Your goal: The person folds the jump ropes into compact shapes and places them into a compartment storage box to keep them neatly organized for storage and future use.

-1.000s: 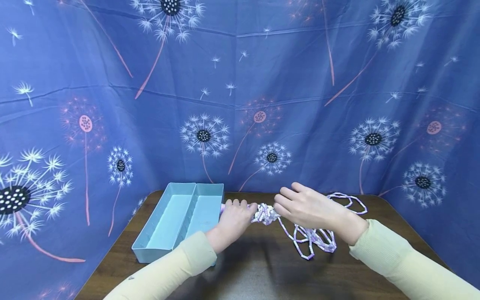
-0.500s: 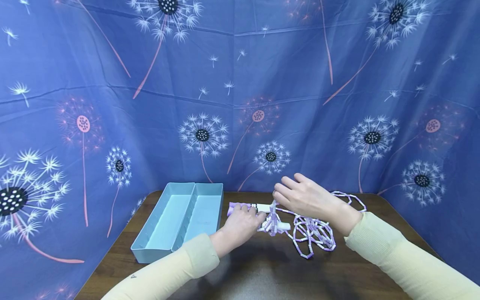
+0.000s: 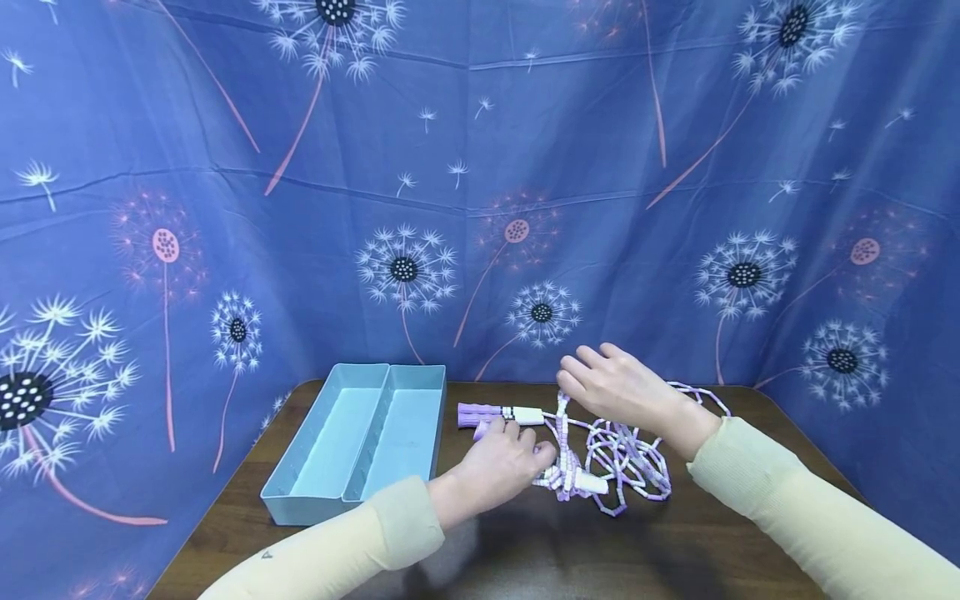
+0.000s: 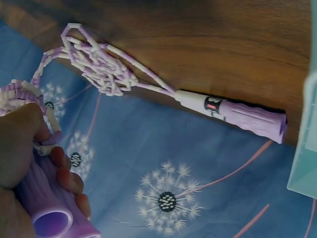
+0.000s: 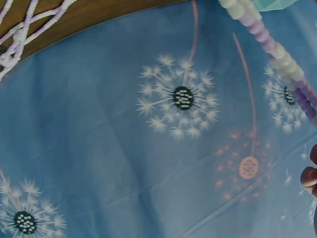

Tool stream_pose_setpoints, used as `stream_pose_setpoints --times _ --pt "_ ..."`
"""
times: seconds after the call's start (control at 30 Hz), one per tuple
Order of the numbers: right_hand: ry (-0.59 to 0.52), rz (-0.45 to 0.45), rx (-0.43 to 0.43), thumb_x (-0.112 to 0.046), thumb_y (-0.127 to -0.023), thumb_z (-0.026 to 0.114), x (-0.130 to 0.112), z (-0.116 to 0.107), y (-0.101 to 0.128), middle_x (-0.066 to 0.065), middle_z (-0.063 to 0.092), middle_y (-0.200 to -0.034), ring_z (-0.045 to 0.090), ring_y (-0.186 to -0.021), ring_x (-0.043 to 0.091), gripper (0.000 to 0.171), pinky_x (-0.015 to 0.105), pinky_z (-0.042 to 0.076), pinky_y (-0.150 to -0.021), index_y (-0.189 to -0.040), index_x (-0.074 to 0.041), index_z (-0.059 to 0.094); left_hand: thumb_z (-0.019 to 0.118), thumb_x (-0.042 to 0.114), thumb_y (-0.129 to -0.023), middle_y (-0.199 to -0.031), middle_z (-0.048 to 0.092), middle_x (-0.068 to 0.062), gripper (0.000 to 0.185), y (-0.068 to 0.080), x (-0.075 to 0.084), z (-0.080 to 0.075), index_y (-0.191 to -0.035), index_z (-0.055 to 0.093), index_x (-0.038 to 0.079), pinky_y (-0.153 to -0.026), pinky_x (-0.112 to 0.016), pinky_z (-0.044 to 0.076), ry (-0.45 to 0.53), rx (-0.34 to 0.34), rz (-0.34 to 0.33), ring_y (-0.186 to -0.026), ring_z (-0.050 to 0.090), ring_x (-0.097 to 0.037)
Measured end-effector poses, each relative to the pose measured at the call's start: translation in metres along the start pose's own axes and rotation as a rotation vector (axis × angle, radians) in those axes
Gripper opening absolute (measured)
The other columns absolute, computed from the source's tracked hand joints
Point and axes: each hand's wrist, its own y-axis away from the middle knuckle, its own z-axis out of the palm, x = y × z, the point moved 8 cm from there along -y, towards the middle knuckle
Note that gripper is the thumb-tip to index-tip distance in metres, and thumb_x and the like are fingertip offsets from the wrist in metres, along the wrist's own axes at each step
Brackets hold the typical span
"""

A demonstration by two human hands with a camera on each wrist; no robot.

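My left hand (image 3: 501,467) grips two purple handles (image 4: 52,215) of a beaded jump rope, their hollow ends facing the left wrist camera. The white and purple strand (image 3: 564,429) is wound about the handles' white ends and rises to my right hand (image 3: 624,393), which pinches it with curled fingers. Part of this wrap shows beyond my left thumb in the left wrist view. Behind my left hand, another jump rope's purple-and-white handle (image 4: 252,119) lies on the table, with its beaded cord (image 4: 101,72) heaped to the right in the head view.
A light blue tray (image 3: 267,500) with two long compartments stands on the left of the brown wooden table (image 3: 600,558). Blue dandelion-print cloth (image 3: 480,167) hangs behind and at both sides. A loop of beaded cord (image 3: 712,398) reaches behind my right forearm.
My left hand has moved right and nearer with its handles, uncovering the other rope's handle. A beaded strand now stretches taut up to my right hand, which has risen slightly.
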Motion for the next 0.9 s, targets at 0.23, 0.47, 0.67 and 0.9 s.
stream_pose_setpoints --times 0.23,0.47,0.67,0.9 --pt "-0.001 0.014 -0.008 -0.014 -0.103 0.014 0.003 0.013 0.009 0.003 0.048 -0.078 0.045 -0.065 0.020 0.041 0.031 0.036 -0.050 -0.086 -0.007 0.051 0.050 0.019 -0.087 -0.067 0.055 0.005 0.004 -0.003 0.009 -0.018 -0.088 0.052 0.022 -0.052 -0.028 0.036 0.037 0.064 0.043 -0.056 0.051 -0.014" --pt "-0.019 0.032 0.008 -0.026 -0.104 0.017 0.002 0.027 0.015 0.002 0.044 -0.074 0.041 -0.061 0.019 0.043 0.030 0.032 -0.048 -0.081 -0.008 0.048 0.039 0.014 -0.089 -0.070 0.056 0.004 0.019 -0.006 0.005 -0.031 -0.092 0.056 0.022 -0.051 -0.029 0.034 0.034 0.086 0.030 -0.057 0.051 -0.014" --pt "-0.046 0.049 -0.033 -0.028 -0.104 0.015 -0.002 0.040 0.025 0.001 0.047 -0.077 0.043 -0.062 0.018 0.044 0.029 0.032 -0.048 -0.084 -0.008 0.049 0.034 0.014 -0.090 -0.076 0.059 0.003 0.026 -0.010 -0.004 -0.041 -0.095 0.059 0.022 -0.055 -0.031 0.038 0.026 0.131 0.004 -0.059 0.052 -0.016" --pt "-0.081 0.041 -0.026 -0.006 -0.087 0.031 -0.011 0.046 0.030 0.002 0.051 -0.080 0.047 -0.065 0.019 0.019 0.029 0.034 -0.047 -0.085 -0.008 0.049 0.040 0.013 -0.090 -0.074 0.058 0.002 0.019 -0.011 -0.017 -0.052 -0.092 0.057 0.020 -0.056 -0.031 0.038 0.041 0.218 -0.002 -0.061 0.051 -0.017"
